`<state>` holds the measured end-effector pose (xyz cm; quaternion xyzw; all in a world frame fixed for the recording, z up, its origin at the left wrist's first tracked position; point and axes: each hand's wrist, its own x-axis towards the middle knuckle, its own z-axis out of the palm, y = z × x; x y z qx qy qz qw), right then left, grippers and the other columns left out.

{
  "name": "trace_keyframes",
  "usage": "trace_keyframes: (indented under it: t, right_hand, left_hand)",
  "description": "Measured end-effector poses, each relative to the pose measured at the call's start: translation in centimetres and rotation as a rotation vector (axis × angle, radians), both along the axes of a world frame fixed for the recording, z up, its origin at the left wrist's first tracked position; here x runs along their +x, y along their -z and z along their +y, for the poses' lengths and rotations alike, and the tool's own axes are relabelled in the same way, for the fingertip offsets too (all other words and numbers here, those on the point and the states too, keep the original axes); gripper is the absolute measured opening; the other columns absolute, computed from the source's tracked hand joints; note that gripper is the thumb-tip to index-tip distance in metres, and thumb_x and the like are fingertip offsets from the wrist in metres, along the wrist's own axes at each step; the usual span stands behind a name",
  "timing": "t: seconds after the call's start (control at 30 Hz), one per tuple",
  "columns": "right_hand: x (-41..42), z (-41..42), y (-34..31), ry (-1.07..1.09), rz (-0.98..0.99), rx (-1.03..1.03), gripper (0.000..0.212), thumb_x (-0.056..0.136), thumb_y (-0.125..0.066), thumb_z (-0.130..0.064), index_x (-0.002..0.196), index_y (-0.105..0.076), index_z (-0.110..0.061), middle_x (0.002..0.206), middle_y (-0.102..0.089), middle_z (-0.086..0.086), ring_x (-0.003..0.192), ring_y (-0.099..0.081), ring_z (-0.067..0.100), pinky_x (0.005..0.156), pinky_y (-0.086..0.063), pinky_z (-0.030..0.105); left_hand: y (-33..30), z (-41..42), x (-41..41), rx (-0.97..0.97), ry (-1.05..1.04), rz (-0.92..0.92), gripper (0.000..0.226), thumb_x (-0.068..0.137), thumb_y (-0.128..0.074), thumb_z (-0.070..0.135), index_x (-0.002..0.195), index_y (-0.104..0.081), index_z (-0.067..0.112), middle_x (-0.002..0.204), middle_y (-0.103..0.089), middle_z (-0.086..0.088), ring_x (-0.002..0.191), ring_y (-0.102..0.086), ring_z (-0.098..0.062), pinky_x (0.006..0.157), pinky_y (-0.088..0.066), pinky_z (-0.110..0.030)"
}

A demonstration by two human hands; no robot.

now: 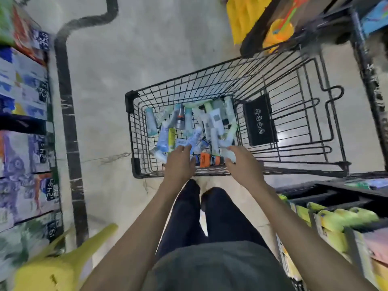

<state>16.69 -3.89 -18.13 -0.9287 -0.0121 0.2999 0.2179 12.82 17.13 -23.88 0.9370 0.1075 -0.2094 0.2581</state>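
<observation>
My left hand [180, 161] is spread nearly flat, fingers straight and together, their tips at the near end of a white-and-blue plastic tube [194, 138]. It holds nothing. My right hand [241, 162] is half open, thumb set apart from the curved fingers, and a pale whitish plastic tube [226, 152] lies in the gap between them. The blur keeps me from telling whether I have actually gripped it.

Both tubes lie in the near end of a black wire shopping cart [130, 97], among a loose heap of white, green and blue tubes and bottles [216, 120]. An orange-and-black tube [206, 160] lies crosswise between my two hands, against the near wall. A grey can with an orange band [180, 120] sits further in. To the right of the heap the black plastic seat flap [260, 120] leans in the cart.

The cart stands on a grey concrete floor [126, 59]. Shelves of boxed goods with price tags [23, 91] run along my left, a yellow plastic piece [63, 259] juts up near my left elbow, and shelves of yellow-green packs [336, 217] crowd my right.

Both bare forearms stretch forward and down over the cart's near rim, wrists close together, palms down, above my dark trousers [220, 217].
</observation>
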Motion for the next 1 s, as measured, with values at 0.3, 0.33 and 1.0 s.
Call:
trace_keyframes:
  t: [0.3, 0.33, 1.0]
  right_hand:
    - [8.4, 1.9, 16.1, 0.344, 0.268, 0.078, 0.045, 0.098, -0.064, -0.025, 0.140, -0.054, -0.014, 0.129, -0.064, 0.014, 0.091, -0.055, 0.023, 0.073, -0.038, 0.026]
    - [8.7, 1.9, 18.1, 0.377, 0.285, 0.075, 0.046, 0.097, -0.064, -0.024, 0.140, -0.053, -0.015, 0.125, -0.064, 0.012, 0.090, -0.056, 0.023, 0.072, -0.038, 0.026]
    - [10.8, 3.6, 32.7, 0.583, 0.233, 0.060, 0.039, 0.088, -0.077, -0.016, 0.123, -0.060, -0.016, 0.118, -0.066, 0.005, 0.097, -0.064, 0.022, 0.066, -0.052, 0.023]
  left_hand:
    - [15.2, -1.3, 8.3, -0.026, -0.058, 0.194, 0.043, 0.097, -0.061, 0.021, 0.137, -0.051, 0.008, 0.129, -0.058, -0.019, 0.116, -0.057, -0.039, 0.091, -0.050, -0.047]
    - [17.1, -1.3, 8.9, -0.010, -0.063, 0.200, 0.042, 0.097, -0.061, 0.021, 0.136, -0.051, 0.008, 0.130, -0.058, -0.018, 0.117, -0.057, -0.039, 0.092, -0.051, -0.048]
    - [29.3, -0.7, 10.6, 0.184, -0.045, 0.053, 0.057, 0.081, -0.077, 0.025, 0.128, -0.051, 0.005, 0.096, -0.066, -0.014, 0.086, -0.062, -0.035, 0.073, -0.032, -0.037]
